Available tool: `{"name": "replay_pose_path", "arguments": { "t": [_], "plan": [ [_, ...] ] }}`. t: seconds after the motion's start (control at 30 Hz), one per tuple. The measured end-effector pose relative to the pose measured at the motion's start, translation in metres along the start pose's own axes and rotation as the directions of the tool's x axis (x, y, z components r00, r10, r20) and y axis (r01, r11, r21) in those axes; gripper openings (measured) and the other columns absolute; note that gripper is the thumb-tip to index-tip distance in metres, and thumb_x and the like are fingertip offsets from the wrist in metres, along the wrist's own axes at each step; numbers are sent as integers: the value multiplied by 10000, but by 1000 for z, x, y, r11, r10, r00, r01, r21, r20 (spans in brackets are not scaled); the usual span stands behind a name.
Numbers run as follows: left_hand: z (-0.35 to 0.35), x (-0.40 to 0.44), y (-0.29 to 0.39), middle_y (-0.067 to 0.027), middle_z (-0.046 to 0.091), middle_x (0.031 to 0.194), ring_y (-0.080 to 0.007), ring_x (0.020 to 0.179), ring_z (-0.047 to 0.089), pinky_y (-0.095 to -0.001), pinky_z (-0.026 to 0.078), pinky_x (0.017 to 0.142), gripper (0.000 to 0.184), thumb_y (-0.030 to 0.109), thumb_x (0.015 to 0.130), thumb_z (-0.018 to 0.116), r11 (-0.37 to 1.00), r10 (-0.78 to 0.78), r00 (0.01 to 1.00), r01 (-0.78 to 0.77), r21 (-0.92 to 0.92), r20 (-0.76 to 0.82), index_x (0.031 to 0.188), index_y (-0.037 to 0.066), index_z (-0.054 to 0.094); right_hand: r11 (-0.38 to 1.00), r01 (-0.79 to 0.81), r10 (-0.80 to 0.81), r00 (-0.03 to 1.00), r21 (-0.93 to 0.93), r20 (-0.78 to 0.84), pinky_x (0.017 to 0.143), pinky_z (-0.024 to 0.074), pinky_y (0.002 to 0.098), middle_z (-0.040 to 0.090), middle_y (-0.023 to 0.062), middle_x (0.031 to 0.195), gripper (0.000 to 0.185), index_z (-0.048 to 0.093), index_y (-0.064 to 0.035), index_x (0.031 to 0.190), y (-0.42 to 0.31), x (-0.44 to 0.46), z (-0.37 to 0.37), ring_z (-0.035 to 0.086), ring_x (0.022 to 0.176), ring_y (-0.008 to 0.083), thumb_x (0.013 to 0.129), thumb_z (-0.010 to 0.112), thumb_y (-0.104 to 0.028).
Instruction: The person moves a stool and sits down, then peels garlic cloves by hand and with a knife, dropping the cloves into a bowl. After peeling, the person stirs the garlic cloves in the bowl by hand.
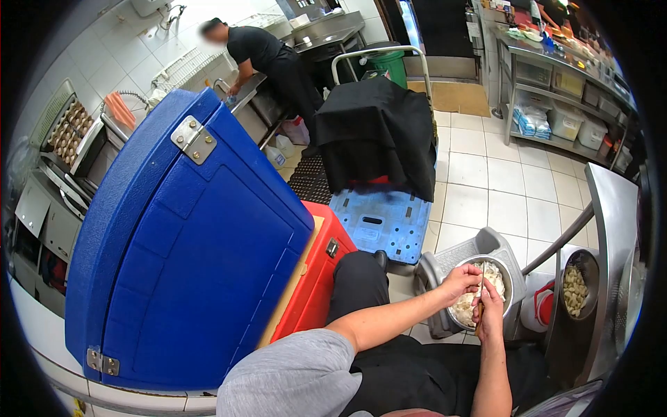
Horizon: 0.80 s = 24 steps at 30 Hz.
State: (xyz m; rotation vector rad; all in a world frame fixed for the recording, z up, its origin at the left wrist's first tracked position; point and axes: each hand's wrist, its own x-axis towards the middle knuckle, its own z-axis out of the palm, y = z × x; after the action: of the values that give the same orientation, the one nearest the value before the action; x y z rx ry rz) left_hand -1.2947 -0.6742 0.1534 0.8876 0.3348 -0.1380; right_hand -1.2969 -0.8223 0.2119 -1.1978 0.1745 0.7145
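My right hand (492,311) is closed around the wooden handle of a small knife (479,314), its blade pointing up and away from me. Close against the blade, my left hand (462,280) is pinched, with whatever it holds too small to make out. Both hands are over a round metal bowl (513,290) filled with pale, papery pieces that look like garlic skins (464,311). The bowl rests on a grey plastic step stool (499,244). To the right, a metal strainer (593,278) contains pale peeled cloves (574,292).
At my left stands a large blue insulated box lid (201,257) above a red box (313,278). Ahead, a black cloth (379,132) covers a load on a blue trolley (382,226). Another person (260,59) bends over a sink. A white bucket (536,309) sits beside the bowl.
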Motion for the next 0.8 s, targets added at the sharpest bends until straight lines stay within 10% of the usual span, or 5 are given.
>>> {"name": "replay_pose_path", "arguments": {
  "t": [0.8],
  "plan": [
    [2, -4, 4, -41, 599, 946, -115, 808, 598, -249, 524, 742, 202, 74, 870, 643, 999, -46, 999, 46, -15, -1, 1046, 46, 547, 999, -19, 20, 999, 47, -27, 366, 297, 189, 505, -5, 658, 354, 471, -71, 1340, 5, 3, -3, 399, 435, 53, 1003, 435, -174]
  ]
}}
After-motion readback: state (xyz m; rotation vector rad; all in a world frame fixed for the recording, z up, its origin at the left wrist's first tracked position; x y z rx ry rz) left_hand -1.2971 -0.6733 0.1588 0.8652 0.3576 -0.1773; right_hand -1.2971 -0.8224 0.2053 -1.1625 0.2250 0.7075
